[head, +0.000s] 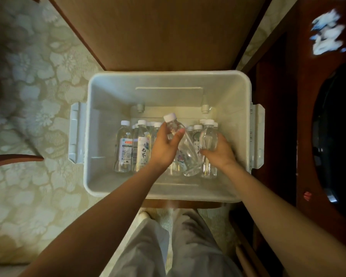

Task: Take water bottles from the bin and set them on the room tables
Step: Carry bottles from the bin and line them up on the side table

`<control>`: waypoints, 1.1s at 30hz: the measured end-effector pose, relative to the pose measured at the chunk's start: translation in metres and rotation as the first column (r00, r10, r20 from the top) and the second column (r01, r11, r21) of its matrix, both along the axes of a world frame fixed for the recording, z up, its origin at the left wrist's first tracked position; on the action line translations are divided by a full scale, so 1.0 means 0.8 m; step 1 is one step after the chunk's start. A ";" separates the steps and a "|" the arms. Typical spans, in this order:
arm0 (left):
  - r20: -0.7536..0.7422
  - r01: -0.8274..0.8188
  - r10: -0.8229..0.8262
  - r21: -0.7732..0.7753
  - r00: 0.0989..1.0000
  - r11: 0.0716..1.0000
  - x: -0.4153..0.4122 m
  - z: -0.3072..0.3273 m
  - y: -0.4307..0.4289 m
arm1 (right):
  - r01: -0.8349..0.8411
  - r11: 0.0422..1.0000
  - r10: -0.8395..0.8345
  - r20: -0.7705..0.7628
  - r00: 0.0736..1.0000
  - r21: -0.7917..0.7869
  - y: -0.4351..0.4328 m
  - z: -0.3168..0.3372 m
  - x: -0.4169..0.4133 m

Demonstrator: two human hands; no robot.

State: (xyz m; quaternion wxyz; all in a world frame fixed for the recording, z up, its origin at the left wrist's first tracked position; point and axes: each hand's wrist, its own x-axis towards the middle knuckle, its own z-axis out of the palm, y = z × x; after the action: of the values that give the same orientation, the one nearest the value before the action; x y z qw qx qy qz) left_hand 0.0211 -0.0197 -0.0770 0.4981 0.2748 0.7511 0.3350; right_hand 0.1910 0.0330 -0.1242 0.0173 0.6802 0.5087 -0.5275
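A white plastic bin stands on the floor in front of me, with several clear, white-capped water bottles inside. Both my hands are inside the bin. My left hand grips one bottle near its neck and holds it tilted, cap pointing up and left, above the others. My right hand wraps round a second bottle at the right end of the group. Both arms hide parts of the bottles beneath them.
A wooden panel rises behind the bin. Dark wooden furniture stands close on the right. Patterned cream carpet covers the floor to the left. My legs in light trousers stand just before the bin.
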 end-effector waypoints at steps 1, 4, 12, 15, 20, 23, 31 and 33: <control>0.002 -0.019 0.019 0.013 1.000 1.000 -0.005 0.004 -0.001 | 0.008 1.000 -0.008 -0.027 1.000 0.001 0.003 0.011 -0.003; 0.020 -0.108 0.107 0.046 0.994 0.993 -0.021 0.025 -0.007 | 0.031 0.999 -0.033 -0.113 0.993 -0.022 0.011 0.044 -0.014; 0.248 -0.515 0.497 0.007 0.831 0.857 -0.069 0.093 -0.037 | 0.106 0.979 -0.161 -0.337 0.928 -0.176 -0.004 0.134 -0.059; 0.407 -0.567 0.525 -0.022 0.747 0.823 -0.092 0.117 -0.060 | 0.036 0.978 -0.122 -0.428 0.896 -0.204 -0.021 0.168 -0.085; 0.547 -0.567 0.460 0.033 0.699 0.823 -0.128 0.164 -0.113 | -0.034 0.972 -0.102 -0.546 0.832 -0.234 -0.060 0.222 -0.140; 0.573 -0.614 0.466 0.084 0.674 0.785 -0.155 0.194 -0.158 | -0.105 0.967 -0.057 -0.598 0.800 -0.233 -0.092 0.250 -0.173; 0.585 -0.722 0.502 0.225 0.637 0.654 -0.236 0.278 -0.337 | -0.305 0.939 0.136 -0.646 0.751 -0.157 -0.235 0.324 -0.285; 0.573 -0.759 0.540 0.253 0.617 0.600 -0.257 0.295 -0.389 | -0.371 0.917 0.182 -0.673 0.717 -0.147 -0.281 0.339 -0.319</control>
State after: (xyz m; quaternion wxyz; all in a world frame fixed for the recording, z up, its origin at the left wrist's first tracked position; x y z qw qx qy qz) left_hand -0.1849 -0.3313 0.1589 0.4077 0.0019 0.5593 0.7218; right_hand -0.0639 -0.1921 0.1470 0.0134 0.3624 0.5023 -0.7850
